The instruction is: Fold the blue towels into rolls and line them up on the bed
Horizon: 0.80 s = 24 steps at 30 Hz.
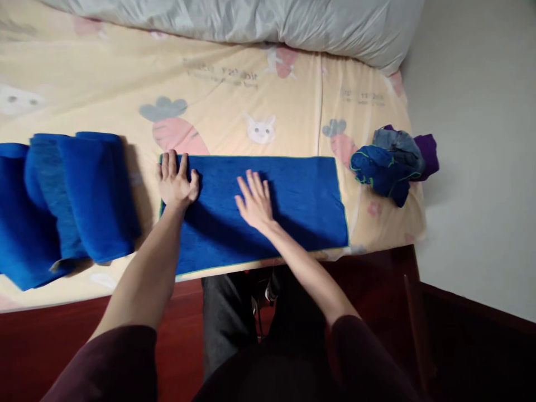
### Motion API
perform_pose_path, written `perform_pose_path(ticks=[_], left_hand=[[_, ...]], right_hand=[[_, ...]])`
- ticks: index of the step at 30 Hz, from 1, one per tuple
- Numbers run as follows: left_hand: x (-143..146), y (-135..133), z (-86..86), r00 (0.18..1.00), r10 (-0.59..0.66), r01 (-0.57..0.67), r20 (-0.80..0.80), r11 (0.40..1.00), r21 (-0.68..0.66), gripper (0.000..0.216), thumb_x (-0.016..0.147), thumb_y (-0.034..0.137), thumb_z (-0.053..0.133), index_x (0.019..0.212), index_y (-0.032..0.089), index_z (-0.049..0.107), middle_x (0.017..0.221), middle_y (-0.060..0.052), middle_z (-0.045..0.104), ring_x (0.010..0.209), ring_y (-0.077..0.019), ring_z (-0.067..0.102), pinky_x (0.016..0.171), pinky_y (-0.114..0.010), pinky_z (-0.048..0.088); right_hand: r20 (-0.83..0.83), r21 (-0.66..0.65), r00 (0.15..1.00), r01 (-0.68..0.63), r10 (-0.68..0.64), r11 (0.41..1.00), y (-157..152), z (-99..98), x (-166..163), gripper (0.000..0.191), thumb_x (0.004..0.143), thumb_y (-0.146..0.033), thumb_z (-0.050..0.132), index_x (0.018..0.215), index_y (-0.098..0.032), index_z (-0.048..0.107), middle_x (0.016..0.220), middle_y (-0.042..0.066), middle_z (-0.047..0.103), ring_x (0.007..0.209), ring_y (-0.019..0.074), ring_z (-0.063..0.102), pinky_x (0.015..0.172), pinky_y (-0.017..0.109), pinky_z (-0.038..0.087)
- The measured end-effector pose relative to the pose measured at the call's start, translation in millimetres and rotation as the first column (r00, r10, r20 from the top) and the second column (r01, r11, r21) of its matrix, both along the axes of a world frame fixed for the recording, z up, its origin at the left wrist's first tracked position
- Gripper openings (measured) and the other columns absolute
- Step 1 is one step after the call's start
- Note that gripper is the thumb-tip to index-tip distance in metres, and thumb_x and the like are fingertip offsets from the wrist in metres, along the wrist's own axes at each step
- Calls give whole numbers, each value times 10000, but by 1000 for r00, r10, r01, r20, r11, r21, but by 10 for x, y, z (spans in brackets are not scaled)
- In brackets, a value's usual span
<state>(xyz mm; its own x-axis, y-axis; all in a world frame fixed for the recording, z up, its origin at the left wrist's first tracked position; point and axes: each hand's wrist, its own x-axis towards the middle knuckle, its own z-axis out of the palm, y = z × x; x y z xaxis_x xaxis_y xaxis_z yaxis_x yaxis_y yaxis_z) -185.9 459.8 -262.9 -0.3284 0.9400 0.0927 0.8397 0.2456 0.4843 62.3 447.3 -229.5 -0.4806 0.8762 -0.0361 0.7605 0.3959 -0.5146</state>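
A blue towel (pixel 301 195) lies spread flat on the bed near its front edge, folded into a long rectangle. My left hand (pixel 176 181) rests flat on the towel's left end with its fingers stretched out. My right hand (pixel 254 201) lies flat near the towel's middle, fingers spread. Neither hand holds anything.
Folded blue towels (pixel 79 195) are stacked at the left. A crumpled heap of blue and purple cloths (pixel 391 162) sits at the bed's right corner. The yellow carrot-print bedsheet (pixel 234 95) has a grey duvet (pixel 259 22) at the back. A dark wooden bed frame (pixel 50 335) runs along the front.
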Motion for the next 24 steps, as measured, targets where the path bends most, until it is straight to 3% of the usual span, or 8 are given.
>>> perform_pose_path(ticks=[3,5,7,12,15,19,22,24], left_hand=[[7,2,3,998,6,-7,-61,1000,-14,681,1021,466,352,1618,146,415,1757,-102,223,1630,-291,165,1329,-516,93],[10,7,4,997,13,-14,-79,1000,-18,687,1019,479,341,1622,156,413,1755,-98,229,1630,-286,172,1327,-510,104],[14,10,1,995,15,-16,-96,1000,-15,693,1018,494,337,1627,170,406,1756,-91,228,1631,-283,173,1326,-508,110],[23,-3,-12,993,13,-16,-119,1000,-26,696,1013,502,336,1626,180,409,1754,-88,239,1630,-275,184,1325,-501,119],[20,10,-4,992,21,-26,-127,999,-39,702,1008,508,328,1628,186,407,1755,-77,238,1630,-264,185,1328,-490,120],[68,72,87,992,21,-28,-122,998,-59,722,1000,506,315,1633,165,390,1760,-84,222,1633,-273,169,1327,-514,105],[193,-56,187,992,1,-12,-127,996,-89,740,1003,498,289,1634,121,375,1767,-112,171,1643,-289,118,1324,-540,75],[286,-325,214,990,-53,38,-130,992,-118,744,1004,504,282,1634,121,380,1772,-107,134,1650,-281,79,1329,-532,60]], right_hand=[[67,-100,990,-116,123,988,21,-67,-296,654,1086,-383,411,1696,-252,218,1765,-16,164,1659,266,-4,1333,589,-15],[110,-84,984,-133,142,988,131,-136,-58,632,1096,-414,391,1686,-233,256,1771,-16,136,1659,248,2,1345,548,-7],[155,-47,985,-71,78,996,365,-201,475,619,1108,-430,338,1683,-211,267,1777,-2,117,1659,239,13,1352,535,2],[160,44,950,263,-267,964,1195,-339,2112,670,1111,-434,262,1701,-140,142,1771,80,167,1656,285,50,1329,639,19],[209,62,923,318,-324,946,1508,-394,2590,703,1110,-457,224,1691,-71,131,1773,124,138,1651,300,74,1329,633,26],[199,89,928,302,-314,949,1504,-306,2448,715,1109,-457,215,1691,-58,96,1771,135,137,1652,315,48,1315,663,-29],[189,104,960,190,-207,976,1179,-184,2180,715,1106,-442,253,1693,-63,102,1771,129,134,1654,327,6,1310,671,-55],[190,76,979,59,-73,995,876,-159,2166,706,1100,-431,299,1695,-85,142,1772,113,137,1656,304,32,1334,622,-17]])
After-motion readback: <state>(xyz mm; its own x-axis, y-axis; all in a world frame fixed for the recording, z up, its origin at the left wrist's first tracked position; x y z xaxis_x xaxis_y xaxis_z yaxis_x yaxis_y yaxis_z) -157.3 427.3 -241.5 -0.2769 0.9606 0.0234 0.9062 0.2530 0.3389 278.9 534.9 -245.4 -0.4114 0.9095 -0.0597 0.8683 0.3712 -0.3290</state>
